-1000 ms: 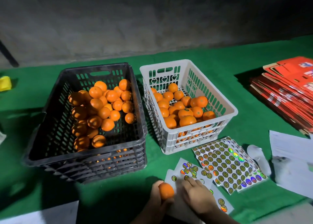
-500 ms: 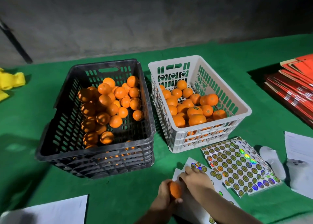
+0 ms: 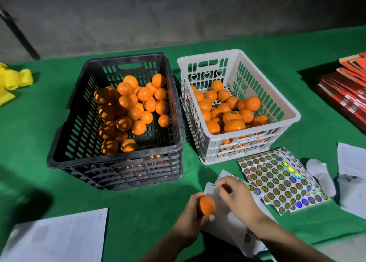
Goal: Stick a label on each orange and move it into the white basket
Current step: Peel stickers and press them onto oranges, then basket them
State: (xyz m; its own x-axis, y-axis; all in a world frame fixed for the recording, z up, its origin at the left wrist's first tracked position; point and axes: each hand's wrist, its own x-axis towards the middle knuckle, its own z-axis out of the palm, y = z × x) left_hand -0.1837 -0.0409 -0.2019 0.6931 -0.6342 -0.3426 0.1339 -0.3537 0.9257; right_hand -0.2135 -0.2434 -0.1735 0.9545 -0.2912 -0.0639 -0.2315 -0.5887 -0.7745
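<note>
- I see my left hand (image 3: 190, 218) low in the middle of the view, fingers curled round one orange (image 3: 206, 204), which it holds just above the green cloth (image 3: 138, 212).
- My right hand (image 3: 235, 197) sits just to the right of that orange, over a white backing sheet (image 3: 231, 220); its fingertips (image 3: 218, 184) are drawn together at the sheet's upper edge as if in a pinch, but I cannot tell whether a label is between them, since that spot is blurred.
- The held orange is near the front of the table, well short of both crates and below the gap between them.
- The white basket (image 3: 285, 107) stands right of centre on the cloth, partly filled with oranges (image 3: 233, 111); one near the middle shows a small dark round label on top.
- The black crate (image 3: 118, 162) stands just beside it on the left, holding a pile of oranges (image 3: 130, 107).
- Sheets of round shiny stickers (image 3: 277, 178) lie fanned out in front of the white basket, to the right of my right hand.
- Loose white papers lie at the lower left (image 3: 59, 238) and at the right edge (image 3: 352, 160).
- A stack of red flat cartons (image 3: 344, 91) lies at the far right, and something yellow (image 3: 13, 83) at the far left.
</note>
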